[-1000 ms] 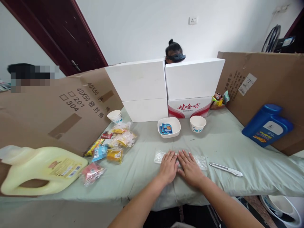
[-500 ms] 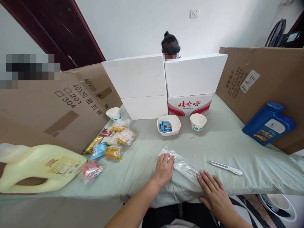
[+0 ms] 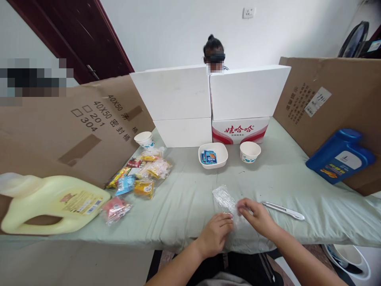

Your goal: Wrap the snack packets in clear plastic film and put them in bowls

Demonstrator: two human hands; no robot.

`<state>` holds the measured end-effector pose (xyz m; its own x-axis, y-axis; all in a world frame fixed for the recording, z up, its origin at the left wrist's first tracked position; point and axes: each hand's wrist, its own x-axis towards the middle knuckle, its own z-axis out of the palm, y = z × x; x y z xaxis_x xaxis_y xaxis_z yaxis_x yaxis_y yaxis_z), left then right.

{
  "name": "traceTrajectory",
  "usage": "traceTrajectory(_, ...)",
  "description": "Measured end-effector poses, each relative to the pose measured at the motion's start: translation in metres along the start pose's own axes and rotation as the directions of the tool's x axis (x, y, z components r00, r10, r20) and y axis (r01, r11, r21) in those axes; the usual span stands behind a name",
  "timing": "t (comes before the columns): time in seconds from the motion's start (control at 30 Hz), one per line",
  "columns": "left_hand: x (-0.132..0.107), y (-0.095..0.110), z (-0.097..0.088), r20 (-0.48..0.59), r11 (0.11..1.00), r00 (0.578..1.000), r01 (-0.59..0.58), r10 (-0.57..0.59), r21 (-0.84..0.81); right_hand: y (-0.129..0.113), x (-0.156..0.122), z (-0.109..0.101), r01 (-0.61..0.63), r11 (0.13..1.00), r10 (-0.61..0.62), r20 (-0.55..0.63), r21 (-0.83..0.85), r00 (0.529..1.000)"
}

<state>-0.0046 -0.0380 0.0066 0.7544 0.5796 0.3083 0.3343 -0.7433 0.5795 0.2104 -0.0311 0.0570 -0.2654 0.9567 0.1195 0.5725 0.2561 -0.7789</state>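
A clear plastic bag [image 3: 224, 198] lies crumpled on the pale green cloth [image 3: 184, 198] near the table's front edge. My left hand [image 3: 216, 234] pinches its near end with curled fingers. My right hand [image 3: 257, 216] grips the same end from the right, fingers closed on the film. A white utility knife [image 3: 283, 210] lies just right of my right hand. Behind the bag stand a white square bowl [image 3: 213, 156] with blue sachets and a white paper cup [image 3: 250, 152].
Several snack packets [image 3: 135, 180] lie at the left, with a yellow jug [image 3: 53, 202] on its side and another paper cup [image 3: 144, 140]. A blue jug [image 3: 341, 157] leans at the right. Cardboard walls and white boxes [image 3: 208, 103] enclose the table; a person sits behind them.
Both hands lay flat on the spread bag, then drew it toward the front edge. Now they have come together and pinch its near end, and the bag is bunched up.
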Motion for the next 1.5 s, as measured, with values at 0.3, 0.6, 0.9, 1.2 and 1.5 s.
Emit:
traceTrajectory(0.3,-0.002,0.001,-0.001,-0.119,0.991,0.986,0.108,-0.117,-0.076,0.016,0.085,0.059,-0.020,0.947,0.029,0.023,-0.320,0.999)
traceTrajectory(0.6,-0.006,-0.001,0.006,-0.339,0.990,0.930,0.129,-0.143,-0.064,0.014,0.084,0.076,-0.001,0.841,0.013,0.018,-0.541,1.000)
traceTrajectory(0.9,0.021,-0.033,-0.021,-0.315,0.911,0.914,0.337,-0.256,0.237,0.010,0.083,0.082,0.017,0.757,-0.013,0.011,-0.653,1.000)
traceTrajectory(1.2,0.022,-0.033,-0.021,-0.281,0.863,0.895,0.422,-0.347,0.278,0.030,0.105,0.023,-0.186,0.673,0.044,-0.212,-0.716,0.976)
traceTrajectory(1.5,0.020,-0.034,-0.020,-0.278,0.876,0.907,0.392,-0.317,0.281,0.026,-0.022,0.060,0.490,0.610,-0.398,0.294,-0.623,0.869)
